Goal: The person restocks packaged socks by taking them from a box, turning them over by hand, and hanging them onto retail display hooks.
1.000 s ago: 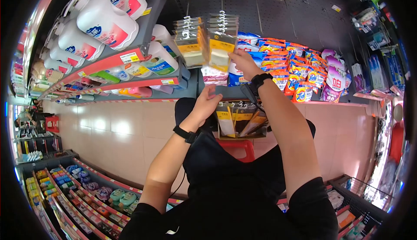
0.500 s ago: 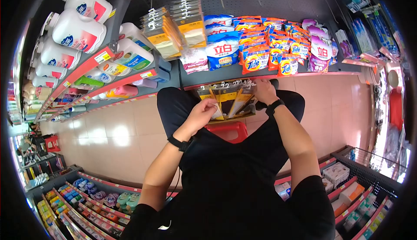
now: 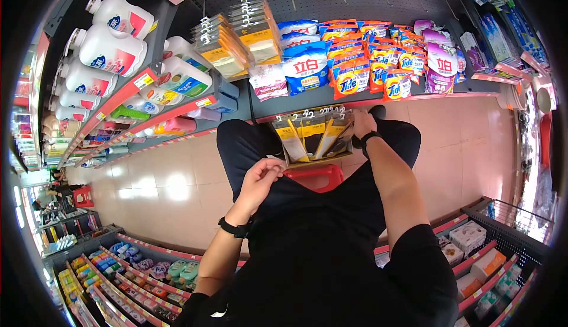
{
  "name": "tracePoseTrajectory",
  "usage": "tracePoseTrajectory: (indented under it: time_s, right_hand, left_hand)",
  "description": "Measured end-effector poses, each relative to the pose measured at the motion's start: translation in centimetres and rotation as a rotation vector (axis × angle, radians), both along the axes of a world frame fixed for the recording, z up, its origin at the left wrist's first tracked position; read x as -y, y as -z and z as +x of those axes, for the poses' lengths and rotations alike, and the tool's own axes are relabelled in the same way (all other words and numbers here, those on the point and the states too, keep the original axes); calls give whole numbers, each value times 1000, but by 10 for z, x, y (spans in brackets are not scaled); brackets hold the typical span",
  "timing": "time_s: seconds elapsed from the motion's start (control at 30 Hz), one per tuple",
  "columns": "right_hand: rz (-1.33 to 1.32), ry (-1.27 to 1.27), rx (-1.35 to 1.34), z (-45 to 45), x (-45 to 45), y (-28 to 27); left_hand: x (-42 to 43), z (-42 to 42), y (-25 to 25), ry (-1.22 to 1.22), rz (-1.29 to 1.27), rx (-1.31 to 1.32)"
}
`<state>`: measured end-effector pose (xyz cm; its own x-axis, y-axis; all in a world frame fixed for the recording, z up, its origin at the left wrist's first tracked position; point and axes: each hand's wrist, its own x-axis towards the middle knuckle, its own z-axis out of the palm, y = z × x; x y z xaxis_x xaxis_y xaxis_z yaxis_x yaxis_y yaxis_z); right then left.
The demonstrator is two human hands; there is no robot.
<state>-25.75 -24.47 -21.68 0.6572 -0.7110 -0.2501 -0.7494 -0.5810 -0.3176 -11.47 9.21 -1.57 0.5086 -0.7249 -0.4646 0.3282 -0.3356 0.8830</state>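
Note:
An open cardboard box (image 3: 322,160) stands between my knees, packed with flat yellow, white and dark packets (image 3: 307,130) that have white hanger hooks on top. What is inside the packets cannot be made out. My right hand (image 3: 362,125) is closed at the box's right end, its fingertips partly hidden behind the wall and packets. Just off the front left corner is my left hand (image 3: 263,179), fingers curled together, apart from the box, with nothing visible in them. Beneath the box shows a red plastic piece (image 3: 316,177), perhaps a stool or basket.
Similar packets (image 3: 257,37) hang from hooks over the shelf ahead. Blue detergent bags (image 3: 305,70), orange Tide bags (image 3: 351,80) and purple bags (image 3: 442,67) stand along it. White pump bottles (image 3: 112,52) fill the left shelves. Behind me run more stocked shelves (image 3: 136,279).
My left hand has drawn back from the packets, down and to the left, and is now off the box. My right hand has shifted slightly lower at the box's right end.

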Motion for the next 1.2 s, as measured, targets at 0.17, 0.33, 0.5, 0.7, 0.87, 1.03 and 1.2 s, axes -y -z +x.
tracePoseTrajectory:
  time_s: [0.17, 0.33, 0.5, 0.7, 0.87, 1.03, 1.2]
  right_hand:
    - [223, -313, 102, 1, 8, -1]
    - [378, -436, 293, -3, -13, -48]
    - [243, -540, 306, 7, -18, -77]
    - [628, -343, 406, 35, -10, -191]
    - [917, -168, 512, 51, -19, -251]
    - [1168, 113, 772, 67, -45, -240]
    - [1599, 271, 973, 63, -93, -231]
  left_hand:
    - [-1, -5, -4, -3, 43, -14]
    - [3, -6, -2, 11, 18, -41]
    - [1, -4, 3, -3, -19, -53]
    - [8, 1, 15, -47, -32, 247]
    - [21, 12, -28, 136, -144, 76]
    - [6, 17, -41, 378, -115, -250]
    - [-4, 9, -40, 193, -122, -242]
